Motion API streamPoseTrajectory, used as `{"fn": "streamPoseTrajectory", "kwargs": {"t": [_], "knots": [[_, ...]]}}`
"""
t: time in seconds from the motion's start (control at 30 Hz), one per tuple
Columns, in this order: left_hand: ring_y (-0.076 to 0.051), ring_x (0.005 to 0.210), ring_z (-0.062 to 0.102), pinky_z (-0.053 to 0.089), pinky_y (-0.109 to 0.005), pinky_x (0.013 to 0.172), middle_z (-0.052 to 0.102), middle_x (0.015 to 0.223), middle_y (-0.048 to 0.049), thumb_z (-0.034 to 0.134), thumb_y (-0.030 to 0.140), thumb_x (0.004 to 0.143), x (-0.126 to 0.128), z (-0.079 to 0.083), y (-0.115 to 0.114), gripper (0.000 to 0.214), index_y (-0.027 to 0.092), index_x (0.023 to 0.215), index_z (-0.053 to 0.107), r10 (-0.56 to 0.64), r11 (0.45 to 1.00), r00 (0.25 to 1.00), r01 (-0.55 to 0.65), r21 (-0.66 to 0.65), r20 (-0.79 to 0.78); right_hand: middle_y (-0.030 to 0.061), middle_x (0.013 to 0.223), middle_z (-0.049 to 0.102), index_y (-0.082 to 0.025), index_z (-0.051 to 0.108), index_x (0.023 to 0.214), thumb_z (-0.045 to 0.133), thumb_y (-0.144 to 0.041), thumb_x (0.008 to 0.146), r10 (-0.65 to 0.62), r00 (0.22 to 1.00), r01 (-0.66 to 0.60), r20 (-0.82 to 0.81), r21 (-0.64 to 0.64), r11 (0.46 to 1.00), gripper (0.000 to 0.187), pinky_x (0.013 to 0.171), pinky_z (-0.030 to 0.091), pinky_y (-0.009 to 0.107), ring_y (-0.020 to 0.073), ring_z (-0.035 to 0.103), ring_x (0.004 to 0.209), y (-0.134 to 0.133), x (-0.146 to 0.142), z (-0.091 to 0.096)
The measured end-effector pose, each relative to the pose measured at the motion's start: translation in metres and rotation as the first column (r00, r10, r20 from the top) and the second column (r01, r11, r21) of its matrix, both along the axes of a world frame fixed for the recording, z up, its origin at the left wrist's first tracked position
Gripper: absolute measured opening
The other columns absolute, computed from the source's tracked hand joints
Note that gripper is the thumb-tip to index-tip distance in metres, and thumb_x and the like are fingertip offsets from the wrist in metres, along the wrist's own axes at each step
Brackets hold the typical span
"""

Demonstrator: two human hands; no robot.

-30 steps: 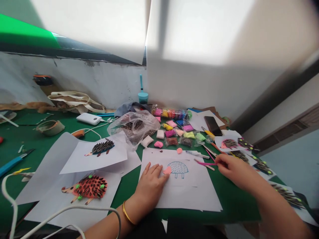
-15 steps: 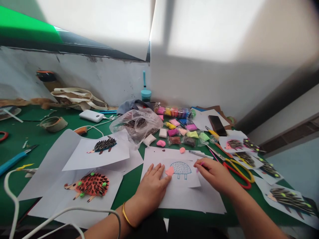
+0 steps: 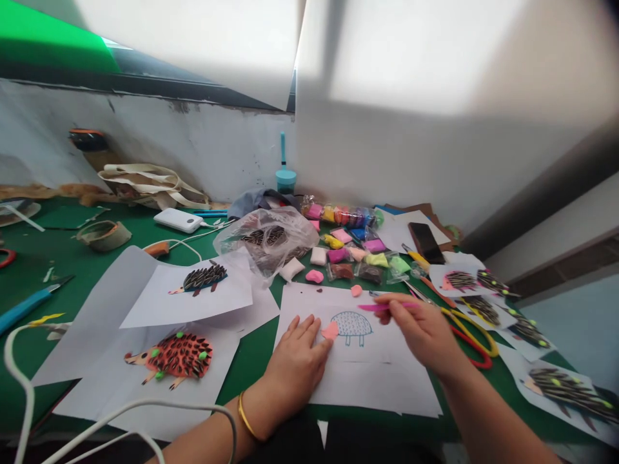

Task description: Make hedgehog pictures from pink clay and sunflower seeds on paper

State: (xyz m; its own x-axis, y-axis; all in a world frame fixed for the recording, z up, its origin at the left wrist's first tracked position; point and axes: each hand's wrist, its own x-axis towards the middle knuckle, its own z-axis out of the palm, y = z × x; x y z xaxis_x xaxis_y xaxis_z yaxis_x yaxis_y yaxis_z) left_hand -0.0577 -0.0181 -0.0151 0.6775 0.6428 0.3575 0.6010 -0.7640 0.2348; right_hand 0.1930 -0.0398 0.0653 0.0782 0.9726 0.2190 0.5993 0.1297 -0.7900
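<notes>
Flat on the white paper (image 3: 358, 386), my left hand (image 3: 297, 351) has its fingers stretched out. Its thumb touches or lies very near a pink clay head (image 3: 330, 330) on a blue hedgehog drawing (image 3: 353, 324). My right hand (image 3: 411, 322) pinches a pink clay-modelling tool (image 3: 377, 308), its thin tip pointing left above the drawing's back. A small ball of salmon clay (image 3: 356, 290) and two tiny dark clay bits lie near the paper's upper edge.
Bagged coloured clay (image 3: 370, 273) and a plastic bag of seeds (image 3: 265, 243) lie behind the paper. Scissors (image 3: 471, 335) and finished hedgehog pictures (image 3: 561, 393) are at the right. More hedgehog pictures (image 3: 181, 357) and a white cable (image 3: 145, 407) occupy the left.
My right hand has moved slightly up and turned, so the pink tool now points left over the drawing. My left hand stays in place on the paper.
</notes>
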Motion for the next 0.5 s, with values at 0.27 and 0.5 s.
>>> {"fn": "streamPoseTrajectory", "kwargs": {"t": [0.27, 0.5], "knots": [[-0.033, 0.126, 0.052, 0.039, -0.057, 0.106, 0.059, 0.132, -0.0143, 0.058, 0.022, 0.089, -0.001, -0.001, 0.000, 0.030, 0.026, 0.117, 0.066, 0.017, 1.000, 1.000, -0.018, 0.022, 0.024, 0.0061, 0.096, 0.074, -0.022, 0.071, 0.095, 0.055, -0.027, 0.088, 0.312, 0.950, -0.312, -0.003, -0.067, 0.948, 0.019, 0.084, 0.055, 0.033, 0.0201, 0.069, 0.091, 0.020, -0.038, -0.052], [-0.034, 0.126, 0.053, 0.040, -0.057, 0.106, 0.060, 0.132, -0.0149, 0.057, 0.021, 0.088, -0.001, 0.000, 0.001, 0.036, 0.026, 0.123, 0.064, 0.011, 1.000, 1.000, -0.011, 0.009, 0.006, 0.0043, 0.093, 0.074, -0.022, 0.070, 0.095, 0.054, -0.018, 0.085, 0.312, 0.947, -0.312, 0.077, -0.016, 0.950, 0.020, 0.082, 0.054, 0.031, 0.0180, 0.069, 0.087, 0.024, -0.042, -0.063]]}}
